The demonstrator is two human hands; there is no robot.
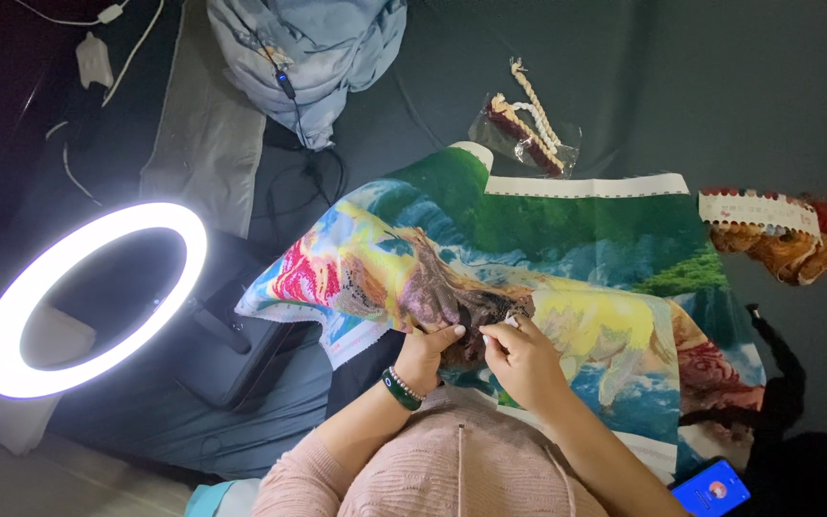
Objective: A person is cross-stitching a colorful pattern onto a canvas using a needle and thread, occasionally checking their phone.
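Beyond the colourful printed canvas (567, 258) lies a clear packet of dark red and cream thread skeins (525, 134), with a long white card of orange threads (763, 213) at its right edge. Left hand (425, 352) grips the canvas on the lap; right hand (521, 356) pinches something small, too tiny to identify

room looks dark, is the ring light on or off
On: the ring light glows bright white all the way round, beside the printed canvas.

matt printed cloth canvas (567, 258), seemingly woven
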